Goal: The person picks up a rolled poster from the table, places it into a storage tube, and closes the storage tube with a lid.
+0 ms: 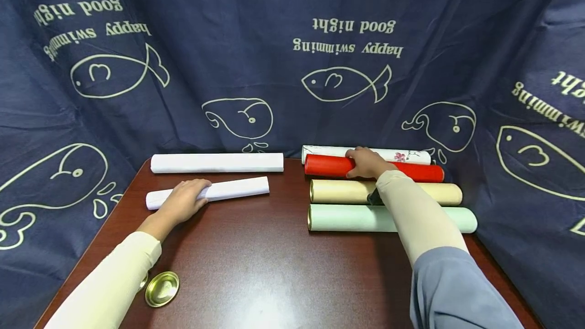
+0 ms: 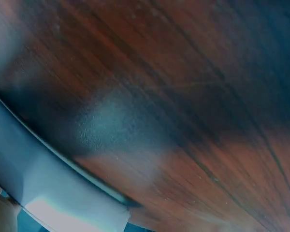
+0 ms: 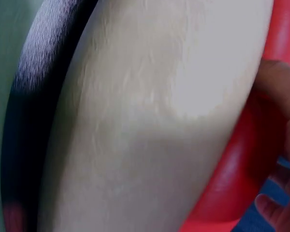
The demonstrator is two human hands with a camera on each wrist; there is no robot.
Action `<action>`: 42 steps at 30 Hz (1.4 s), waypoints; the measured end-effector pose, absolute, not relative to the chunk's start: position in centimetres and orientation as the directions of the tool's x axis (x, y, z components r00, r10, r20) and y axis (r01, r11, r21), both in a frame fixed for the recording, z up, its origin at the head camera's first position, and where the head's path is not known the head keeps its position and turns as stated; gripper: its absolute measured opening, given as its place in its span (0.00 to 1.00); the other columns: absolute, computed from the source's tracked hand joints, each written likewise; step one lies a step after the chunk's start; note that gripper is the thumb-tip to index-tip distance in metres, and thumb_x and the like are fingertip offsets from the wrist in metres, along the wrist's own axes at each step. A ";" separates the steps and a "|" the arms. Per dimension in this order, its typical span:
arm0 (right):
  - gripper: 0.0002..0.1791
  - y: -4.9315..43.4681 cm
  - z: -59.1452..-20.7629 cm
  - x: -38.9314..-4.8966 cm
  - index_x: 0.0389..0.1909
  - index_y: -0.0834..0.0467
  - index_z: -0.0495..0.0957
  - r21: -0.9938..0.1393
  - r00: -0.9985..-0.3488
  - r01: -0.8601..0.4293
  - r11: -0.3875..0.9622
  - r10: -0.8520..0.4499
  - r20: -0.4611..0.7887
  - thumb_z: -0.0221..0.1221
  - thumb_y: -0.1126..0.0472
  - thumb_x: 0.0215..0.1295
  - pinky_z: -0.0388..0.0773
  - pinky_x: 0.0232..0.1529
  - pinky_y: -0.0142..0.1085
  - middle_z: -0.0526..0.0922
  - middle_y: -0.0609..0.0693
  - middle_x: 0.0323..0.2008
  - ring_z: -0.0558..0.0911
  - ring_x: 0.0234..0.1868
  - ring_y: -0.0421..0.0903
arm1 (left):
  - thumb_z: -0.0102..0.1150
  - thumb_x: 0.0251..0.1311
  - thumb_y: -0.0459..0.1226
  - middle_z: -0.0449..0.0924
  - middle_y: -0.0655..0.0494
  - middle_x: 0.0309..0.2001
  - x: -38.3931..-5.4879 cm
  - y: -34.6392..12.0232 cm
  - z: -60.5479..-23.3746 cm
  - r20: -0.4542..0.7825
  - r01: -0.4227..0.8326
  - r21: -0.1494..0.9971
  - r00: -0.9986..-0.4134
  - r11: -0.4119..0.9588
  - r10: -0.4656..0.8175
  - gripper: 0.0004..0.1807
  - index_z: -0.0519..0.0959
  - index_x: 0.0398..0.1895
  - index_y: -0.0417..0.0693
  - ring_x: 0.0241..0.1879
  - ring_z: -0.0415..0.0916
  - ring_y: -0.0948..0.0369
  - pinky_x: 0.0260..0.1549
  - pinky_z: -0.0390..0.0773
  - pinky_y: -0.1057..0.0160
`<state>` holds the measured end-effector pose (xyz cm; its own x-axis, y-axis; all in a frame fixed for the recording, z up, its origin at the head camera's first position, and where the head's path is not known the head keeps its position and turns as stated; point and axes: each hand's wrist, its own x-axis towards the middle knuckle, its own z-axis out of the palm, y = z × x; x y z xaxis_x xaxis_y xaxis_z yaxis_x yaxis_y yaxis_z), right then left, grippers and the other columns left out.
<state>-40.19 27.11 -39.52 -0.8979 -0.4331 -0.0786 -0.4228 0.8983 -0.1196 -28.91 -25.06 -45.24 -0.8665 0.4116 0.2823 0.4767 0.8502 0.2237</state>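
over the table [image 1: 283, 248], arms [image 1: 422, 217] outstretched — left hand [image 1: 184, 201] grips a white roll [image 1: 239, 188], right hand [image 1: 367, 163] a red tube [image 1: 325, 165].

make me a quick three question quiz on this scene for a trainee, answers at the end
1. True or false: the left hand is holding a gold lid.
2. How many tubes lie on the right side of the table?
3. Fill in the colour: the right hand grips the ____ tube.

Key:
1. False; it holds the nearer white roll.
2. Four: floral white tube, red tube, cream tube, pale green tube.
3. Red.
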 end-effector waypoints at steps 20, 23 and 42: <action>0.45 27.5 -36.8 -38.8 0.68 0.50 0.69 -0.096 -0.825 -0.537 0.838 -0.498 0.265 0.77 0.50 0.48 0.69 0.47 0.56 0.70 0.60 0.50 0.68 0.51 0.60 | 0.63 0.64 0.34 0.80 0.42 0.53 -26.5 -25.7 -42.6 0.404 0.581 0.233 -0.787 0.780 0.465 0.18 0.77 0.56 0.40 0.53 0.77 0.44 0.52 0.72 0.40; 0.44 27.5 -35.9 -37.6 0.67 0.50 0.71 -0.029 -0.781 -0.569 0.822 -0.529 0.331 0.78 0.49 0.46 0.68 0.46 0.57 0.72 0.60 0.51 0.69 0.51 0.61 | 0.65 0.62 0.33 0.80 0.42 0.52 -26.0 -25.6 -42.3 0.448 0.622 0.210 -0.747 0.754 0.491 0.19 0.77 0.56 0.39 0.52 0.78 0.44 0.52 0.73 0.42; 0.44 29.1 -34.9 -25.3 0.63 0.55 0.73 0.082 -0.584 -0.699 0.710 -0.633 0.508 0.76 0.46 0.43 0.77 0.39 0.54 0.77 0.57 0.44 0.80 0.37 0.59 | 0.71 0.51 0.32 0.80 0.46 0.54 -20.7 -24.1 -38.1 0.582 0.731 0.129 -0.603 0.671 0.546 0.25 0.79 0.56 0.42 0.52 0.78 0.48 0.48 0.74 0.43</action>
<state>-25.30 29.12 -34.87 -0.5839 -0.6330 0.5083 -0.6991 0.7104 0.0816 -20.72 -24.06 -38.14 -0.6033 0.5456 0.5816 0.7306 0.6706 0.1287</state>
